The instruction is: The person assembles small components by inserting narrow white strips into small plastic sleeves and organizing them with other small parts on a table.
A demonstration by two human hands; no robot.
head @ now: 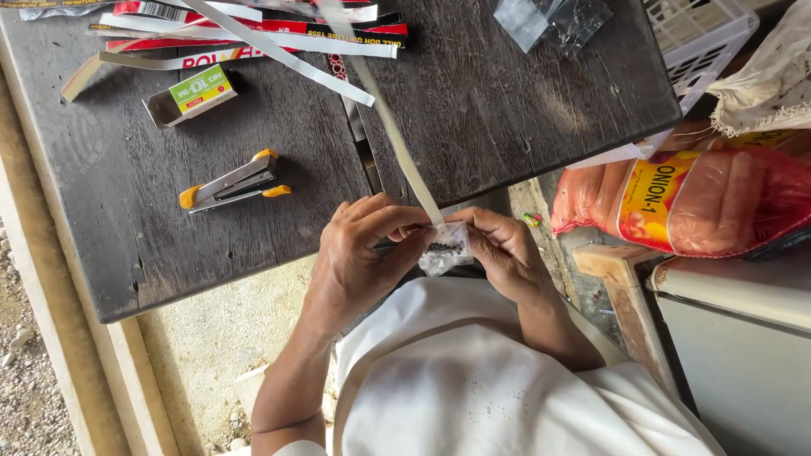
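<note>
My left hand [363, 249] and my right hand [503, 249] meet just below the near edge of the dark wooden table [118, 203]. Together they pinch a small clear plastic packet [443, 249] with dark specks inside. A long pale paper strip [397, 135] runs from the packet's top up across the table. Both hands' fingers are closed on the packet and the strip's lower end. My white garment [473, 380] fills the lower middle.
A stapler with yellow ends [232, 183] and a small open staple box [190, 95] lie on the table's left half. Several red and white printed strips [253, 34] lie along the far edge. Clear bags [553, 21], a white basket [701, 34] and a red mesh sack [701, 198] sit at right.
</note>
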